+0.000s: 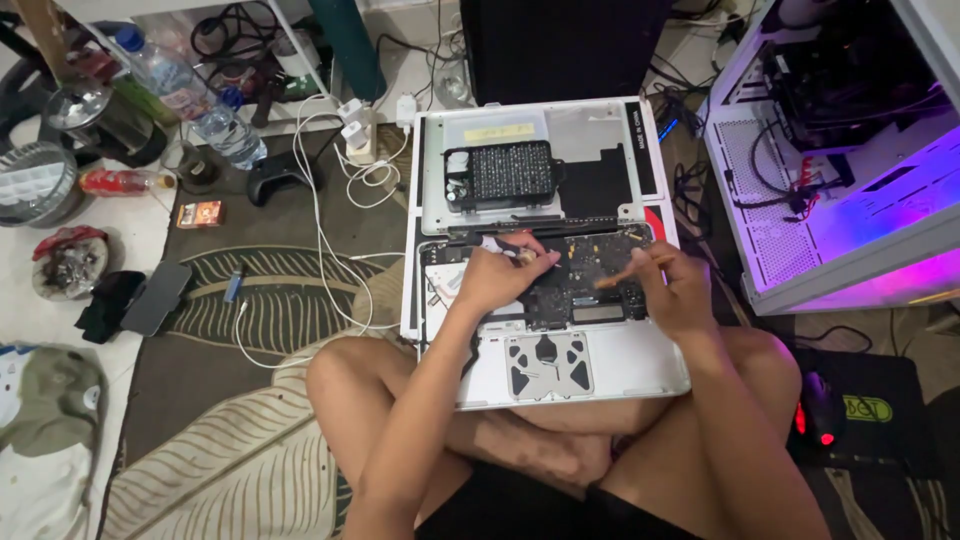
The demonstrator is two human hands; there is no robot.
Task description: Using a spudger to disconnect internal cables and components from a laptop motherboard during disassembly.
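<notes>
Crossed legs [520, 440] support an opened laptop [545, 310]; left hand [495, 275] and right hand [675, 290] grip tools over its board.

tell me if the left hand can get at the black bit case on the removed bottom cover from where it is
Probably yes: the left hand rests on the opened laptop, and the bit case lies just beyond on the cover, nothing between.

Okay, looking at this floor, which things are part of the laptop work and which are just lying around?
In use:
- opened laptop on the lap
- circuit board
- left hand holding a small tool
- right hand holding a thin stick
- removed bottom cover with the screwdriver bit case on it

Lying about:
- water bottle
- game controller
- phone
- computer mouse
- lit desktop computer
</notes>
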